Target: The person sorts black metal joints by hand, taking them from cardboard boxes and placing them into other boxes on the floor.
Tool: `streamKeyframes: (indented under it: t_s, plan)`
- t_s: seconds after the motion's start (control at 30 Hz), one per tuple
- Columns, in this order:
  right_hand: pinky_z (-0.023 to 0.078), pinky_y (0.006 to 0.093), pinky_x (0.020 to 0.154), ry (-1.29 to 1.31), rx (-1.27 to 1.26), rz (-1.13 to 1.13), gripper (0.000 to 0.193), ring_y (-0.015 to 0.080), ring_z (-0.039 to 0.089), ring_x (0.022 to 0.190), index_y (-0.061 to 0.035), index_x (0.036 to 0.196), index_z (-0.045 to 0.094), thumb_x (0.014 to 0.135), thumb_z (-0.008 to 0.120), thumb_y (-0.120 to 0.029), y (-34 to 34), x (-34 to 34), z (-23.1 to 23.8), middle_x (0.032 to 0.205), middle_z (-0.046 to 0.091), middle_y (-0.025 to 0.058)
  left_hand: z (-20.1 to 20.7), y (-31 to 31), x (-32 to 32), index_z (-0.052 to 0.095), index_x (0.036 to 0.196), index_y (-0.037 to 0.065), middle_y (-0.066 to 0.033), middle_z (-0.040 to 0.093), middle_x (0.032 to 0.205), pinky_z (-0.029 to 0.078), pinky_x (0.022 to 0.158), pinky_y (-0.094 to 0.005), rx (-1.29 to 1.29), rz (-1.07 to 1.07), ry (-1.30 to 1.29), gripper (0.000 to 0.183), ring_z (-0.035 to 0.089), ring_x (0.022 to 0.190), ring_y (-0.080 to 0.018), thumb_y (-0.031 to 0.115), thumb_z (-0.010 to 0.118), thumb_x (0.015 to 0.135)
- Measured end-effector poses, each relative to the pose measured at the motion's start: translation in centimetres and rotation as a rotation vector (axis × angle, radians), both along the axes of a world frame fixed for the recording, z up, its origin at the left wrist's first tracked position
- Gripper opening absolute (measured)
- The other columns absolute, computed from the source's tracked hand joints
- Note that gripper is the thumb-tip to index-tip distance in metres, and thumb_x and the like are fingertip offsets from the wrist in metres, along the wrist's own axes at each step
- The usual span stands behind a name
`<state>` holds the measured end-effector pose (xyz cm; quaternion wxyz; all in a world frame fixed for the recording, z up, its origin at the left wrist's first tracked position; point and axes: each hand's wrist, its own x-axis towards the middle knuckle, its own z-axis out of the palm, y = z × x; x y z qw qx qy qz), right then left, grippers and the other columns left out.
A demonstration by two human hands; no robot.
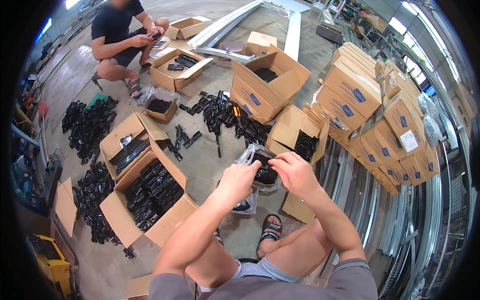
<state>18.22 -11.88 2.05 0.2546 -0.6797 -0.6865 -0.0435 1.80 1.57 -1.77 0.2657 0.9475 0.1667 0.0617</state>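
Soft clear bag [245, 157], hard black pieces [265, 175]

Nearest, the bag sits between and just beyond the left hand [237, 184] and right hand [296, 174]. Their fingers are drawn in narrow; whether they pinch anything cannot be told. The film looks thin and slippery, best gathered at its rim; the pieces inside look light, stiff and smooth, probably easiest gripped by their ends.

Beyond the right hand, an open box [288, 129] crowds that side with cardboard edges. Leftward, floor [204, 172] separates the bag from a larger box [169, 218]. Farther out, a loose heap [223, 117] narrows the way.
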Motion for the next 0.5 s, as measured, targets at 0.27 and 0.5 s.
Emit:
streamKeyframes:
  t_s: [0.27, 0.5]
  plan:
    - [0.05, 0.0397, 0.088, -0.143, -0.091, -0.054, 0.032, 0.0279, 0.061, 0.102, -0.0065, 0.108, 0.068, 0.076, 0.064, -0.001, -2.2, -0.7, -2.0, 0.105, 0.064, 0.0086, -0.7, -2.0, 0.7, 0.055, 0.119, 0.006, -0.0193, 0.069, 0.085, 0.054, 0.07, -0.05, 0.028, -0.053, 0.0, 0.054, 0.068, 0.083, -0.0408, 0.001, 0.074, 0.069]
    - [0.05, 0.0399, 0.088, -0.198, -0.08, -0.066, 0.031, 0.0276, 0.06, 0.105, -0.0063, 0.107, 0.068, 0.076, 0.066, -0.005, -2.2, -0.4, -2.1, 0.106, 0.063, 0.0085, -0.2, -2.1, 0.9, 0.054, 0.12, 0.006, -0.0194, 0.069, 0.087, 0.053, 0.072, -0.0501, 0.017, -0.045, -0.024, 0.055, 0.068, 0.085, -0.0411, 0.002, 0.075, 0.07]
